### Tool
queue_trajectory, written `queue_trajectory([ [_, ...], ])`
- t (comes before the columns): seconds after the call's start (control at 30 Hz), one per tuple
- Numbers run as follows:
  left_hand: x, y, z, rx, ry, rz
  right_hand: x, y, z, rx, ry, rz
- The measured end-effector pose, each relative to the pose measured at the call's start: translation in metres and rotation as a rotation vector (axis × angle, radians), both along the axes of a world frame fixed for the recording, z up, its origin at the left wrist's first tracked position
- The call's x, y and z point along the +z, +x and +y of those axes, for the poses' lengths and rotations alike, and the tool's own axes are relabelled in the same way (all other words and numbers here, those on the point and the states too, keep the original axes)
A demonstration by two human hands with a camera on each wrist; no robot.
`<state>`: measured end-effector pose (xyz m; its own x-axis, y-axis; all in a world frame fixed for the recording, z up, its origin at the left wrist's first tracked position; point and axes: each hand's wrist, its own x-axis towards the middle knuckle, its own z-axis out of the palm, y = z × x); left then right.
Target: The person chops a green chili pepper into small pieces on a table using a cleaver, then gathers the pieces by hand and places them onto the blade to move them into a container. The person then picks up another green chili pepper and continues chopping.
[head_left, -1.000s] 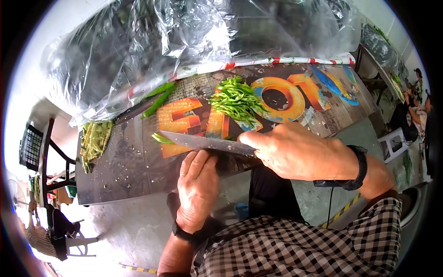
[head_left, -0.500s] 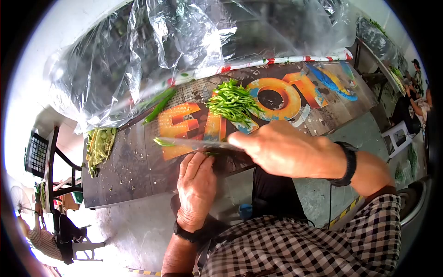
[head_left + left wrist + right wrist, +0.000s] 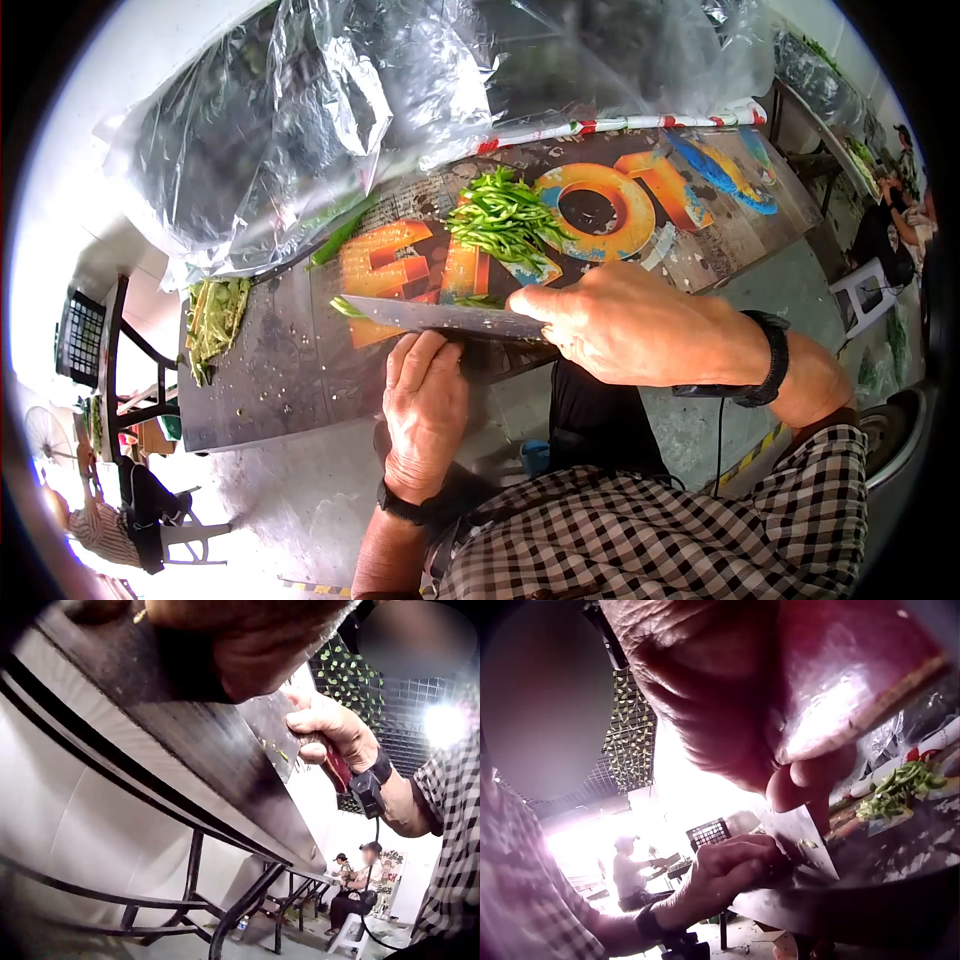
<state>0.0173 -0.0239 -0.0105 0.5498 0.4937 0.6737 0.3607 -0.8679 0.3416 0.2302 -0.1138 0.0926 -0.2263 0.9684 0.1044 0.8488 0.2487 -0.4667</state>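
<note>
Short-sleeved checked shirt (image 3: pixel 650 530), black and pale beige squares; right sleeve (image 3: pixel 815 485) loose, ends near elbow. Black trousers (image 3: pixel 605 415). Black wristband (image 3: pixel 402 507) behind left hand (image 3: pixel 425 395), dark boxy unit (image 3: pixel 686 948) on it. Black strap (image 3: pixel 772 355) behind right hand (image 3: pixel 640 325), boxy black camera unit (image 3: pixel 367 793) attached, thin black cable (image 3: pixel 719 450) hanging from it.
</note>
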Motion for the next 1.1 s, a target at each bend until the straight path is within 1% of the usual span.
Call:
queue_trajectory([
  [0.1,0.002,0.0,0.0,-0.004,-0.006,-0.004,0.006,0.001,0.001,0.015,-0.045,0.015],
  [0.3,0.003,0.001,0.002,0.004,-0.021,0.008,0.013,-0.005,0.011,0.072,-0.042,-0.085],
  [0.4,0.004,0.003,0.002,0.003,-0.023,0.0,0.009,-0.013,0.022,0.128,0.022,-0.121],
  [0.43,0.004,0.003,0.002,-0.002,-0.027,0.003,0.001,-0.02,0.029,0.11,0.024,-0.141],
  [0.53,0.003,0.001,0.002,-0.02,-0.044,-0.009,-0.006,-0.021,0.036,0.166,0.162,-0.135],
  [0.7,0.006,0.003,0.001,-0.008,-0.037,0.01,0.001,-0.002,0.014,0.075,0.019,-0.071],
  [0.8,0.007,0.007,0.001,-0.03,-0.029,0.01,-0.003,0.008,0.004,0.013,0.046,-0.036],
  [0.83,0.007,0.007,0.002,-0.035,-0.026,0.012,-0.003,0.009,0.002,-0.012,0.021,-0.008],
  [0.93,0.006,0.006,0.001,-0.028,-0.026,0.002,-0.002,0.011,-0.006,-0.027,0.03,0.072],
  [1.1,0.004,0.006,0.0,-0.018,-0.029,-0.007,0.002,0.009,-0.01,-0.025,-0.014,0.121],
])
